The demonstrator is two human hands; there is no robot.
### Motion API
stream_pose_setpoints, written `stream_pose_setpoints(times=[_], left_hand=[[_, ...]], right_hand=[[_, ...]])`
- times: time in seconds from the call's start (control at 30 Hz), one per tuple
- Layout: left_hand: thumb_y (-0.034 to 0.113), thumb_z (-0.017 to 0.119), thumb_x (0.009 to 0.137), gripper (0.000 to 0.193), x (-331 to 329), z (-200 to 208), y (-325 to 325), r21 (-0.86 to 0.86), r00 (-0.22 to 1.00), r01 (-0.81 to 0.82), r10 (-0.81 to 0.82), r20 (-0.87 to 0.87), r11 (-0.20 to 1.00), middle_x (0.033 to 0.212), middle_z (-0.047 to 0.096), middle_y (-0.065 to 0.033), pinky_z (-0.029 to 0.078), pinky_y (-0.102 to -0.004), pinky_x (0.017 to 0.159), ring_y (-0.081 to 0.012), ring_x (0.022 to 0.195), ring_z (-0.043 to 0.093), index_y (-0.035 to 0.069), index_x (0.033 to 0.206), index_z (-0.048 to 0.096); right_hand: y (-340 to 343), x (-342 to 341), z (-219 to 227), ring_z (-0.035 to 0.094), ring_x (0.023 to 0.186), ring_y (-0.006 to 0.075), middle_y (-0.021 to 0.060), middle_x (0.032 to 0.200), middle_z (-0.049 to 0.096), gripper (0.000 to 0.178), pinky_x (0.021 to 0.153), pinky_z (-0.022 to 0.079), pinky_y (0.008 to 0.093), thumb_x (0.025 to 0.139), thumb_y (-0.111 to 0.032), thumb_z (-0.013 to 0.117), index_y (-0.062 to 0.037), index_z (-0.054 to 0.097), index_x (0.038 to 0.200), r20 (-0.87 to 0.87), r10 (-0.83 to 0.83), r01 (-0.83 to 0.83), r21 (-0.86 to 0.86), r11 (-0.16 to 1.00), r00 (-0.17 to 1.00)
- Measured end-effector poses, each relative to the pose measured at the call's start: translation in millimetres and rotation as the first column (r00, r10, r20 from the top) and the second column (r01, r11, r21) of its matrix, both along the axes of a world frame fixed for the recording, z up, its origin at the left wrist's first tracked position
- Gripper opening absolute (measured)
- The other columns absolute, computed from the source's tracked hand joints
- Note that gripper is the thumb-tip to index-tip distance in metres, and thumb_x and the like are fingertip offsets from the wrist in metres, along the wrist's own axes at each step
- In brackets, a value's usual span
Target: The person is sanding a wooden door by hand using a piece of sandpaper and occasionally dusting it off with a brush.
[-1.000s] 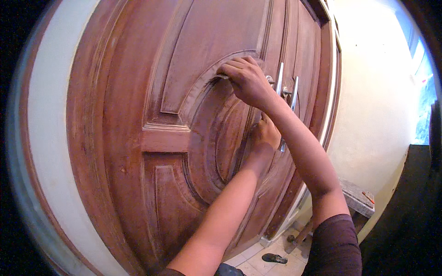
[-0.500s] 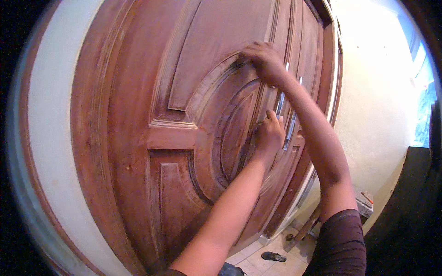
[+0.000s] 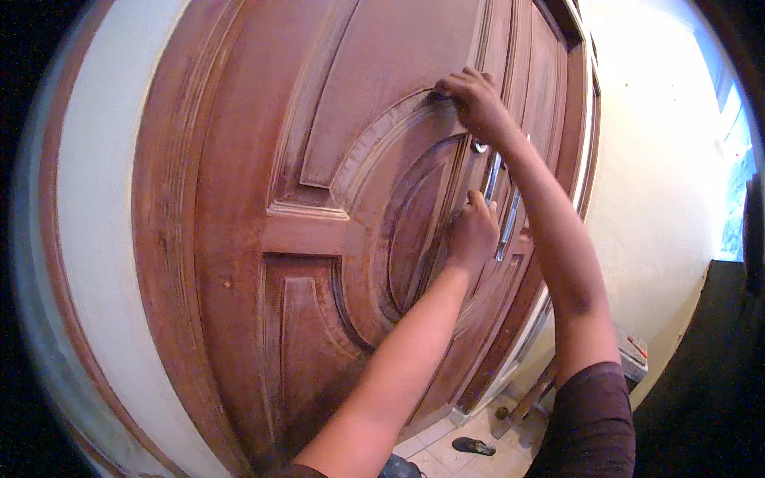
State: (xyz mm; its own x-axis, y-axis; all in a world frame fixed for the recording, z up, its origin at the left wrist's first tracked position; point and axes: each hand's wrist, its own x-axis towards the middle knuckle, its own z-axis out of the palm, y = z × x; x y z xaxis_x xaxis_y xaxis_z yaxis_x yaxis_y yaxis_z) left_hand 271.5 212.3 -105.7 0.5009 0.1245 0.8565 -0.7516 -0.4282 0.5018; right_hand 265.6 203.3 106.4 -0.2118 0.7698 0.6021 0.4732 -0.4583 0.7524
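A reddish-brown carved wooden door (image 3: 307,235) fills most of the view, with a round raised moulding (image 3: 374,131) around an oval panel. My left hand (image 3: 474,231) is closed around a long metal pull handle (image 3: 493,177) at the door's inner edge. Higher up, my right hand (image 3: 472,99) presses its bent fingers against the top of the curved moulding. Something dark shows under those fingertips, too hidden to name. A round metal lock (image 3: 478,146) sits just below the right hand. A second metal handle (image 3: 508,227) runs beside the first, partly behind my right forearm.
A pale wall (image 3: 645,159) stands to the right of the door frame. Low down lie a dark sandal (image 3: 473,446) on the tiled floor (image 3: 438,458) and a worn stand (image 3: 633,362) with a small orange-red item (image 3: 638,347) on it.
My right hand has slid slightly rightward along the moulding, and the lock below it shows more plainly. The left hand stays on the handle. The whole view has shifted a little.
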Motion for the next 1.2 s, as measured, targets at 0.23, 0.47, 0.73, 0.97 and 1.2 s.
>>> stream_pose_setpoints(times=[0.23, 0.47, 0.73, 0.97, 1.2], left_hand=[[0.027, 0.052, 0.107, 0.054, 88.9, -22.4, 1.0, -0.115, 0.925, 0.297, -0.256, 0.281, 0.948, 0.128, 0.063, -0.0298, 0.050, -0.0519, 0.102, -0.0439, 0.122, 0.059, -0.004, 0.148, 0.038], [0.026, 0.053, 0.106, 0.046, 29.6, -3.8, 7.0, 0.035, 0.980, -0.144, 0.137, 0.143, 0.989, 0.089, 0.070, -0.0349, 0.059, -0.0534, 0.066, -0.0498, 0.080, 0.072, -0.011, 0.131, 0.044], [0.023, 0.054, 0.104, 0.047, 51.7, 0.5, -9.3, 0.010, 0.989, -0.022, 0.020, 0.145, 1.000, 0.098, 0.069, -0.0370, 0.057, -0.0583, 0.079, -0.0546, 0.091, 0.069, -0.011, 0.135, 0.045], [0.037, 0.057, 0.102, 0.056, 0.1, 7.5, 8.0, 0.096, 0.994, -0.042, 0.051, -0.094, 0.994, 0.110, 0.073, -0.0286, 0.058, -0.0527, 0.092, -0.0471, 0.110, 0.069, 0.000, 0.143, 0.049], [0.037, 0.055, 0.107, 0.053, 31.0, -10.7, -20.1, 0.049, 0.972, -0.207, 0.211, -0.101, 0.977, 0.111, 0.069, -0.0304, 0.056, -0.0549, 0.083, -0.0459, 0.098, 0.070, -0.003, 0.141, 0.049]], right_hand=[[62.5, -7.6, -88.5, 0.065, 0.115, 0.0341, 0.0098, 0.122, 0.071, 0.033, 0.109, 0.045, 0.0494, 0.086, -0.007, 0.064, -0.0129, 0.074, 0.117, 0.171, 0.351, -0.288, -0.308, 0.907, 0.921], [40.4, 6.1, -37.7, 0.064, 0.108, 0.0326, 0.0104, 0.104, 0.072, 0.035, 0.094, 0.046, 0.0413, 0.074, 0.001, 0.068, -0.0105, 0.071, 0.107, 0.018, 0.358, -0.358, -0.001, 0.934, 0.934], [7.2, 22.5, -10.6, 0.068, 0.104, 0.0373, 0.0143, 0.106, 0.074, 0.034, 0.092, 0.053, 0.0426, 0.074, 0.004, 0.070, -0.0078, 0.074, 0.105, -0.097, 0.348, -0.334, 0.135, 0.933, 0.933], [25.5, -13.6, -35.1, 0.067, 0.106, 0.0365, 0.0128, 0.104, 0.074, 0.034, 0.094, 0.049, 0.0462, 0.075, -0.005, 0.071, -0.0092, 0.074, 0.109, -0.094, 0.399, -0.380, 0.171, 0.909, 0.912], [76.2, -52.4, -166.4, 0.065, 0.113, 0.0301, 0.0104, 0.127, 0.067, 0.046, 0.092, 0.053, 0.0477, 0.082, -0.018, 0.065, -0.0106, 0.068, 0.127, 0.167, 0.261, -0.227, -0.199, 0.953, 0.951]])
